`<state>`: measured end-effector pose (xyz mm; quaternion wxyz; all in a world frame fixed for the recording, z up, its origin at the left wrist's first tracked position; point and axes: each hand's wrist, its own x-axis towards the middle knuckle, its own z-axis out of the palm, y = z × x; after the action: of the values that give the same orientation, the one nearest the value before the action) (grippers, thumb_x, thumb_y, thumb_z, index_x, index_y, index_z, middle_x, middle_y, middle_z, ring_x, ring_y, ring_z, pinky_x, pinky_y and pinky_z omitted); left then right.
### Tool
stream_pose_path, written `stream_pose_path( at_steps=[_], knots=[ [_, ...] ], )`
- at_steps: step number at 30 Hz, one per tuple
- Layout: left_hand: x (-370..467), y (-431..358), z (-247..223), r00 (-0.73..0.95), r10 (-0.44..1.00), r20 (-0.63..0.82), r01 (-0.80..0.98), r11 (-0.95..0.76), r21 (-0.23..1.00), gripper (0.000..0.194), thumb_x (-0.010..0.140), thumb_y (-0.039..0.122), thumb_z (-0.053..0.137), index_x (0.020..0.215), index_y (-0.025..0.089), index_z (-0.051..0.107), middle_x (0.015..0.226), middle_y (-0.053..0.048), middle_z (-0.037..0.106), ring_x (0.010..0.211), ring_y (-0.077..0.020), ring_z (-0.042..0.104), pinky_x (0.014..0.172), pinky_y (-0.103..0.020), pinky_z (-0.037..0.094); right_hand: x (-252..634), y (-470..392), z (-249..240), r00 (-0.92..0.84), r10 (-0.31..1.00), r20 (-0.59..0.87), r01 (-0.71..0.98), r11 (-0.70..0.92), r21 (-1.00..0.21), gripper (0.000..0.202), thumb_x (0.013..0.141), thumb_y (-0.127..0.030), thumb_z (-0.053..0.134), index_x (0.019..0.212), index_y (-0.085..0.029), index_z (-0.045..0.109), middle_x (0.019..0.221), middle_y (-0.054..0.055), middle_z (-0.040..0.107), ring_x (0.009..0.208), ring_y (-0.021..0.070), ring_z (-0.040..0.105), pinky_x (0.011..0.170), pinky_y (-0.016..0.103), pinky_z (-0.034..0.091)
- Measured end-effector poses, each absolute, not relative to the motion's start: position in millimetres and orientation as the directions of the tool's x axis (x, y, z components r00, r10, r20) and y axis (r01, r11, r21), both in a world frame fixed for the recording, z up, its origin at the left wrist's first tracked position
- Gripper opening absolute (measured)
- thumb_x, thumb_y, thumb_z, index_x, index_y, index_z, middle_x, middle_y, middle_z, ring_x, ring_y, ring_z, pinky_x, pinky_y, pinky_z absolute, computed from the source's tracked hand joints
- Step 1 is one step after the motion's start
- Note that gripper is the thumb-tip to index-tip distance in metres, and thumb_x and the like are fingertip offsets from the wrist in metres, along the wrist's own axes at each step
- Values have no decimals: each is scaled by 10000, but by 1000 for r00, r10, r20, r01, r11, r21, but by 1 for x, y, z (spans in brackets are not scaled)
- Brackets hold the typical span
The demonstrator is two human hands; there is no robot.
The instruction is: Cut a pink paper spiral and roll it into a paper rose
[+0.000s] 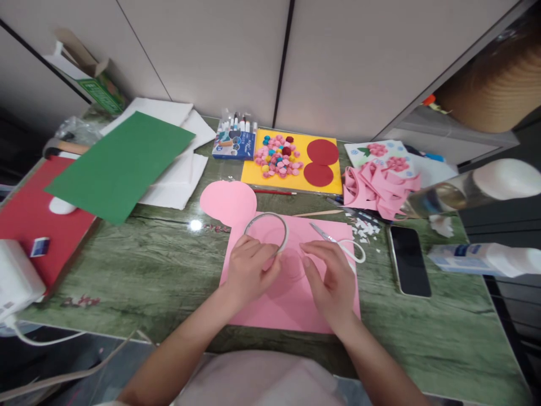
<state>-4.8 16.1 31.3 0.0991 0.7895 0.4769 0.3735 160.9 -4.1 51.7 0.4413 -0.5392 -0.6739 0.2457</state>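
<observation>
My left hand (252,269) is closed around a thin, clear-looking ring (284,220), perhaps a roll of tape, tilted up above a pink sheet of paper (257,310). To its right, my right hand (332,276) has its fingers curved, with a small gap between thumb and forefinger; nothing can be made out between them. Faint circle outlines show on the pink sheet between the hands. Scissors with white handles (359,252) lie on the sheet's right side, just beyond the right hand. Pink paper circles (228,202) touch the sheet's upper left corner.
Behind lie a yellow sheet (291,183) with pompoms (276,157) and red circles (319,174), and a marker pack (234,144). Rightward are pink scraps (376,189), a phone (408,260) and a bottle (486,258). Green paper (127,163) and a white charger (19,276) are left.
</observation>
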Motion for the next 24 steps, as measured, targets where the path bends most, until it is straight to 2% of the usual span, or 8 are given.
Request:
stream_pose_path(
  at_steps=[4,7,9,11,16,20,24],
  knots=[
    [-2,16,31,308,816,490,700,-543,465,116,786,167,505,713,155,594,495,36,467,505,-105,422,609,-282,358,162,-2,45,-188,866,463,697,450,-558,361,807,-96,566,1124,-268,581,1018,60,611,928,201,564,793,391,437],
    [0,15,30,316,820,477,729,-531,432,146,794,181,502,684,157,594,487,31,470,503,-108,426,603,-285,355,161,-1,39,-247,793,557,792,496,-355,280,785,-120,619,1025,-266,617,948,42,663,856,192,587,807,405,393],
    [0,14,29,327,820,470,749,-528,400,163,801,192,497,674,162,595,490,26,483,511,-112,436,605,-287,353,160,-2,37,-241,766,596,821,489,-296,220,773,-141,645,950,-270,628,902,21,682,819,179,596,820,403,370],
    [-1,14,28,353,810,468,761,-539,360,157,804,200,497,687,164,595,504,22,505,523,-116,446,612,-291,352,159,-2,37,-219,780,586,824,469,-316,173,764,-162,659,899,-265,628,893,15,683,823,181,596,818,397,362],
    [-2,16,26,435,740,514,761,-607,230,96,790,184,526,714,160,579,528,20,518,553,-125,456,608,-295,347,158,2,43,-182,884,431,793,391,-468,79,768,-183,640,828,-223,606,932,41,638,882,210,566,801,391,371],
    [-3,19,24,518,664,539,738,-666,111,52,795,177,534,804,151,578,544,21,518,578,-131,467,621,-301,355,160,4,47,-226,898,377,796,393,-460,56,776,-167,610,808,-207,587,948,50,616,899,217,552,801,393,362],
    [-5,18,22,568,623,538,710,-701,62,77,795,142,541,869,142,562,567,22,530,598,-128,479,644,-302,367,163,5,47,-259,901,347,794,403,-455,67,763,-156,601,788,-208,568,977,50,594,930,221,533,813,393,357]
  ],
)
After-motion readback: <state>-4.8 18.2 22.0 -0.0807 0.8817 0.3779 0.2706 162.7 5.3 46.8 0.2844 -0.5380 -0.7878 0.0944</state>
